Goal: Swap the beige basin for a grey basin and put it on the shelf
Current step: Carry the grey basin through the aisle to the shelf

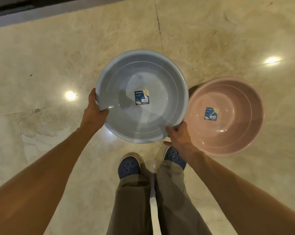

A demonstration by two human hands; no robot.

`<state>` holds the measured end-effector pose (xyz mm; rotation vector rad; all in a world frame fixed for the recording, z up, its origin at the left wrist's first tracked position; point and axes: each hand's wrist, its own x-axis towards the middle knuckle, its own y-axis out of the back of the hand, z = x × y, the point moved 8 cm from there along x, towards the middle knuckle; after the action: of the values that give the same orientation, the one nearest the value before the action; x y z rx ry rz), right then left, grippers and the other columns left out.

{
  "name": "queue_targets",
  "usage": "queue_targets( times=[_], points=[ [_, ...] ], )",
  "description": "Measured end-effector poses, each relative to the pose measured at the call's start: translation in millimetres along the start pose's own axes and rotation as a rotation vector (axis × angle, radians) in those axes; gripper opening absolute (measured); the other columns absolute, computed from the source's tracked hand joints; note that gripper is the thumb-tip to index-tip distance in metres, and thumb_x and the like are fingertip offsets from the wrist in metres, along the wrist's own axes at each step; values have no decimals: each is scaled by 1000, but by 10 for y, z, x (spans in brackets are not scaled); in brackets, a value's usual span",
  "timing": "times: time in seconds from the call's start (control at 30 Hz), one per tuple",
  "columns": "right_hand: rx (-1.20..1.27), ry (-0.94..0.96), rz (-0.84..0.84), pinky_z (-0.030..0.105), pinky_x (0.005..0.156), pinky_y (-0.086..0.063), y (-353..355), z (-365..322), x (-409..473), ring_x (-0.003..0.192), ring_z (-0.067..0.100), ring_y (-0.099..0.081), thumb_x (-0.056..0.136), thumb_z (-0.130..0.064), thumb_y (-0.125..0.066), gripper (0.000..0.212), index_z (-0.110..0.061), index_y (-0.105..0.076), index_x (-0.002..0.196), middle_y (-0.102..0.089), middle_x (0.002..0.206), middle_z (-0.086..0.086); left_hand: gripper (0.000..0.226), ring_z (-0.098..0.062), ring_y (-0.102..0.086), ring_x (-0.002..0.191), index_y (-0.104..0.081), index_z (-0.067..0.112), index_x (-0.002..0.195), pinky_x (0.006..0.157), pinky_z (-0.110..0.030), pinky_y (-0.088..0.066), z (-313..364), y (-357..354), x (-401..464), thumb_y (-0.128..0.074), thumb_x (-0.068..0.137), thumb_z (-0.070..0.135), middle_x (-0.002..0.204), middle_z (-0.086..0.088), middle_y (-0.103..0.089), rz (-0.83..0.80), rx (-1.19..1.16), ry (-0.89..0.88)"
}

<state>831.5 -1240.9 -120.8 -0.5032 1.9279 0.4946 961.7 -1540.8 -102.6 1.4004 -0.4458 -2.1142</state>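
Note:
A round grey basin [160, 78] with a blue label inside is held level above the floor in front of me. My left hand [94, 111] grips its left rim, thumb curled over the edge. Its near right rim is gripped by my right hand [179, 134]. A smaller beige-pink basin [241, 133], also labelled, sits on the floor just right of the grey one, partly behind my right wrist. No shelf is in view.
Glossy beige marble floor [58, 56] spreads all around, with ceiling-light reflections. A dark strip [16, 7] runs along the top left edge. My feet in blue clogs [129, 165] stand just below the grey basin.

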Motion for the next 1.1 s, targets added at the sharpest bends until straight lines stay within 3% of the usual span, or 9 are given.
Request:
queue_targets(
  times=[0.13,0.3,0.43,0.6,0.73,1.1],
  points=[
    [63,44,26,60,96,-58,9,52,101,130,29,-54,100,-1,-63,69,-18,-26,156,-47,146,6,87,-30,-54,107,-19,33,161,86,-44,-53,-56,-65,51,-63,93,3,126,0,-52,18,-50,-1],
    [99,94,24,34,69,-67,58,63,84,124,31,-61,98,3,-65,66,-19,-34,151,-54,137,5,86,-29,-55,111,-27,32,159,90,-47,-57,-66,-52,18,-65,90,-2,127,1,-53,38,-120,8],
    [119,130,-17,37,70,-67,102,-42,-72,123,35,-63,97,3,-65,60,-21,-41,147,-58,139,8,87,-36,-58,119,-29,35,158,96,-61,-58,-91,56,-223,-67,89,-1,136,-5,-58,53,-164,31],
    [168,166,-54,33,68,-66,236,-194,-431,119,31,-66,99,2,-65,60,-26,-43,147,-59,138,12,81,-38,-59,122,-31,31,157,94,-66,-57,82,234,-653,-70,92,3,141,-7,-57,78,-166,-32],
    [203,239,-67,33,69,-66,462,-331,-770,114,22,-68,98,1,-66,65,-23,-40,153,-60,138,13,83,-36,-60,122,-30,34,158,93,-65,-58,404,325,-947,-69,92,3,139,-6,-59,63,-165,-87],
    [382,187,124,31,64,-64,1699,-115,-1431,112,28,-70,98,-5,-69,65,-29,-43,153,-66,134,10,82,-37,-61,120,-25,35,159,99,-55,-55,1679,-355,-1604,-65,94,6,135,-7,-61,-113,31,-318]
  ],
)
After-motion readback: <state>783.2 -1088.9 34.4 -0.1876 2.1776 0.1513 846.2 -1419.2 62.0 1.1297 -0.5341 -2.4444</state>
